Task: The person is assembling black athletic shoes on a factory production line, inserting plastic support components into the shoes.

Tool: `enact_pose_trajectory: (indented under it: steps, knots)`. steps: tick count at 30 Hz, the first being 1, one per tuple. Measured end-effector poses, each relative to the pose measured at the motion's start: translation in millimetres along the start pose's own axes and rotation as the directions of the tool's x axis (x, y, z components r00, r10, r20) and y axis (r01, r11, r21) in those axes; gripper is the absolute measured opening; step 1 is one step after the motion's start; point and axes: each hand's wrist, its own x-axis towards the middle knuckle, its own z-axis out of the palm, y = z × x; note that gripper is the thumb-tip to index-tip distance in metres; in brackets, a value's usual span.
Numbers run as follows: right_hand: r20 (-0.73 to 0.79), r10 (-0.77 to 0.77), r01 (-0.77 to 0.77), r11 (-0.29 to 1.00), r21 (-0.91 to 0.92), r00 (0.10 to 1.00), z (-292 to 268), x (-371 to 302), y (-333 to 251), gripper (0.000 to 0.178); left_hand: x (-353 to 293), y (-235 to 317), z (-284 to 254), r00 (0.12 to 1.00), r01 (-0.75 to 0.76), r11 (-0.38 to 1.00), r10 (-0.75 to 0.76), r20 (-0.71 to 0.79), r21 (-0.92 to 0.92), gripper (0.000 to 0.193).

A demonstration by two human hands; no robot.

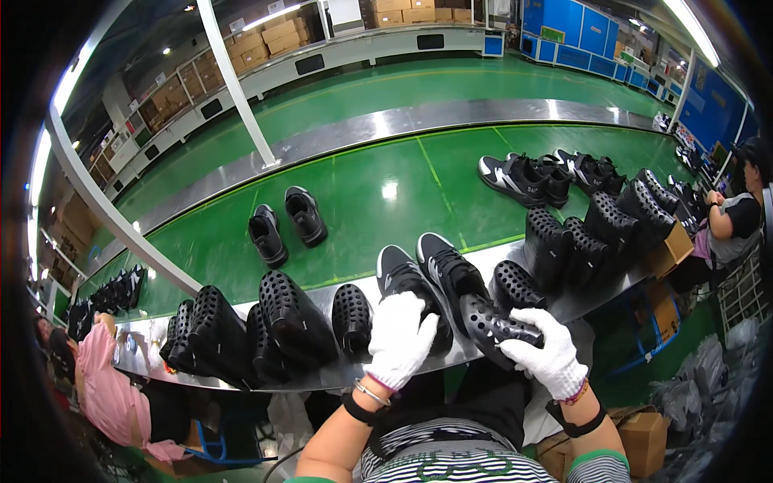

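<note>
A black shoe (400, 270) is partly hidden by the left hand (404, 340), grip unclear, while a perforated insert (485, 320) is held between fingers of the right hand (549, 354)

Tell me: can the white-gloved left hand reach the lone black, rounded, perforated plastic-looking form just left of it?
Probably yes: the black perforated form stands right beside the white-gloved left hand, with nothing visible in between.
</note>
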Motion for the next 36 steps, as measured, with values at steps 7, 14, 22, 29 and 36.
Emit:
enact_pose_trajectory:
  steps: [7, 14, 22, 29, 36]
  knots:
    - [0.03, 0.106, -0.101, 0.986, -0.131, 0.994, -11.1, 2.5, -7.4, 0.053, 29.6, -7.2, 0.7, 0.933, -0.038, 0.972, -0.049, 0.357, 0.233, 0.046]
    - [0.124, -0.035, 0.061, 0.974, -0.218, 0.992, -11.8, 10.2, -8.2, 0.059, 24.3, -28.1, 29.7, 0.978, -0.099, 0.923, 0.021, 0.206, 0.373, 0.038]
    - [0.437, 0.113, 0.098, 0.897, -0.432, 0.892, -0.4, 33.2, -27.1, 0.059, 9.6, 6.2, 18.5, 0.987, -0.066, 0.995, 0.055, 0.149, 0.072, 0.018]
    - [0.346, -0.027, 0.246, 0.756, -0.607, 0.938, 71.4, 38.0, -1.5, 0.064, 10.8, 4.1, 9.7, 0.976, 0.002, 0.999, 0.009, 0.219, -0.049, 0.018]
    - [0.322, -0.014, 0.183, 0.846, -0.501, 0.947, 67.3, 39.9, 4.1, 0.071, 2.7, 0.7, -0.4, 0.983, -0.055, 0.996, 0.067, 0.172, -0.072, 0.023]
